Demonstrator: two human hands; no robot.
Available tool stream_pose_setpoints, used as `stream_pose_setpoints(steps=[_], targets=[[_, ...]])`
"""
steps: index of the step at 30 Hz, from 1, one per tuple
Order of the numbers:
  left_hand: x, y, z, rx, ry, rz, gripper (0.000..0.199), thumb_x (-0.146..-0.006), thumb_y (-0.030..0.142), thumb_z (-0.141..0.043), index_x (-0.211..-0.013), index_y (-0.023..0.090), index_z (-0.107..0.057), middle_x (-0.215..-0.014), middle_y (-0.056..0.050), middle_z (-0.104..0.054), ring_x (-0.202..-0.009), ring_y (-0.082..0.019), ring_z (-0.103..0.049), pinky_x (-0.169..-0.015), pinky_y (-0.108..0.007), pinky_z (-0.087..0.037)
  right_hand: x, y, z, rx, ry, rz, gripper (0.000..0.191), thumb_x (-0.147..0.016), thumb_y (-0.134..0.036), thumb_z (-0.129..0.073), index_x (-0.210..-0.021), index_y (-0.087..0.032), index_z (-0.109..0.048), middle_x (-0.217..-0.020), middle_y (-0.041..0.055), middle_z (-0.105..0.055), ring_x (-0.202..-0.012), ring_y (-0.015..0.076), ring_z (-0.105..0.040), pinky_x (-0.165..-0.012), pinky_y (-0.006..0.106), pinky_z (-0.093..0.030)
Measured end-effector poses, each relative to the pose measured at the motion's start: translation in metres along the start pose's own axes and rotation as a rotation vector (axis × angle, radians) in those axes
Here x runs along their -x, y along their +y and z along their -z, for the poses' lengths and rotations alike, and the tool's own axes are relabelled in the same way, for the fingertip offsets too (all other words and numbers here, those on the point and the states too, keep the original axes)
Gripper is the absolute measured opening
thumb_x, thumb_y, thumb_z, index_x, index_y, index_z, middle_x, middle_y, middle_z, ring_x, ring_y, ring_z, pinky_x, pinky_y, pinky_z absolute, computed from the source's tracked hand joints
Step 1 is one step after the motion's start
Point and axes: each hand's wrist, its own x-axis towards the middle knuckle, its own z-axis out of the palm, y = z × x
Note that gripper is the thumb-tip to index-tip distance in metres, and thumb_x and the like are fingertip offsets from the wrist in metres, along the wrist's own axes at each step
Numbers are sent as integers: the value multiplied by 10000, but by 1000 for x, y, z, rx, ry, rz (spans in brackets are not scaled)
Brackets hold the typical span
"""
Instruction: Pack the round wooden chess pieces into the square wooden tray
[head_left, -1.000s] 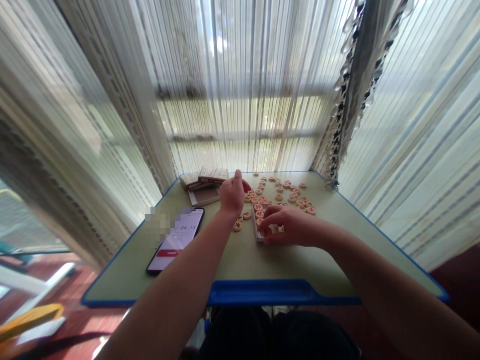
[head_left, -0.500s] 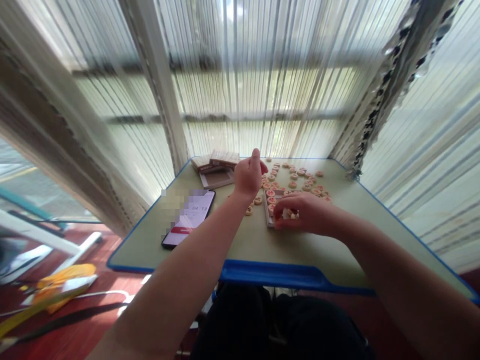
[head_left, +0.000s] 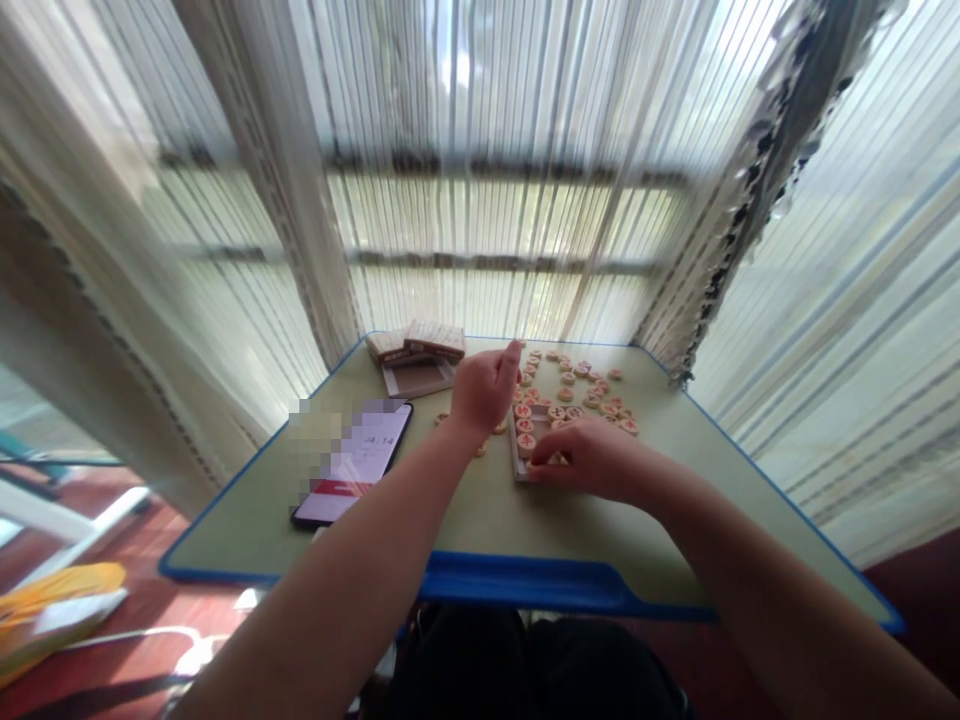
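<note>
My right hand [head_left: 592, 452] reaches into a shallow open box [head_left: 517, 462], thumb and fingers closed at its near left corner on a Chinese chess piece that they mostly cover. Round wooden pieces with red characters [head_left: 526, 445] stand in a column along the box's left side. More pieces [head_left: 556, 412] sit along the far side; the hand hides part of the inside. Just left of the box, my left hand [head_left: 484, 390] is raised above the table, fingers curled and thumb up. What it holds, if anything, is hidden.
Loose Chinese chess pieces [head_left: 566, 378] are scattered beyond the box, with a few by my left wrist. A phone [head_left: 360, 455] showing a timer lies at left. Behind it are an open tray [head_left: 420, 378] and closed boxes [head_left: 435, 338]. The table [head_left: 480, 520] has a blue rim.
The right hand has moved to the box's near left corner, exposing more of the left column of pieces. The left hand stays raised and curled. The camera view has shifted a little.
</note>
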Motion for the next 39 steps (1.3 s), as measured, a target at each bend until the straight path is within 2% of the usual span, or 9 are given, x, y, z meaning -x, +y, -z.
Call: stream_pose_setpoints(steps=[4, 7, 15, 19, 25, 27, 30, 35, 39], targets=[[1, -1, 1, -23, 43, -34, 562, -895, 439, -286, -486, 174, -567, -460, -17, -561, -488, -115, -536, -562, -244, -365, 2, -1, -1, 80, 2, 55, 310, -820, -407, -489, -664, -212, -673, -534, 2, -578, -480, 94, -412, -508, 237, -268], [1, -3, 0, -40, 67, -58, 563, -896, 422, -287, -471, 172, -558, -446, -15, -546, -480, -111, -526, -559, -241, -361, 3, -1, -1, 62, -5, 83, 309, -835, -355, -465, -655, -200, -662, -536, -2, -567, -472, 86, -385, -514, 233, -270], [0, -3, 2, -79, 76, -114, 540, -888, 408, -321, -458, 163, -538, -428, -10, -527, -448, -95, -493, -542, -234, -344, 2, 3, -2, -51, 19, 77, 202, -812, -314, -518, -818, -220, -697, -719, 20, -661, -604, 114, -531, -599, 224, -350], [0, -1, 0, -112, 66, -141, 536, -895, 391, -316, -464, 159, -534, -440, -10, -526, -454, -91, -485, -534, -233, -327, 0, 4, -3, -74, 40, 69, 162, -793, -296, -543, -814, -226, -688, -773, 13, -667, -658, 124, -556, -634, 226, -372], [4, 0, 1, -246, 28, -323, 490, -890, 338, -348, -468, 154, -516, -477, -22, -536, -487, -98, -464, -533, -252, -284, 0, 3, -4, -93, 32, 77, 180, -798, -314, -547, -774, -210, -692, -724, 13, -653, -619, 111, -538, -621, 221, -377], [4, -2, 2, -297, 40, -346, 479, -886, 329, -361, -464, 154, -508, -475, -23, -533, -488, -100, -455, -532, -259, -269, 0, 3, -4, -84, 42, 83, 188, -798, -328, -550, -775, -214, -697, -737, 16, -651, -632, 113, -537, -621, 220, -375], [4, -5, 3, -338, 59, -322, 476, -885, 325, -366, -464, 152, -508, -479, -26, -539, -492, -102, -456, -536, -262, -264, 1, 3, -5, -81, 71, 73, 175, -793, -327, -557, -800, -227, -700, -770, 13, -654, -656, 116, -541, -624, 218, -372], [5, -5, 0, -392, 45, -281, 469, -879, 325, -375, -477, 150, -540, -493, -35, -562, -494, -107, -467, -530, -267, -252, 1, 3, -7, -73, 73, 30, 152, -774, -297, -566, -764, -225, -700, -671, -2, -648, -585, 105, -529, -592, 216, -358], [5, -3, -1, -433, 58, -258, 462, -879, 330, -371, -502, 150, -570, -522, -46, -587, -512, -116, -490, -531, -270, -255, 0, 3, -9, -41, 78, 19, 156, -771, -293, -567, -731, -219, -698, -670, 4, -654, -588, 107, -537, -591, 215, -355]])
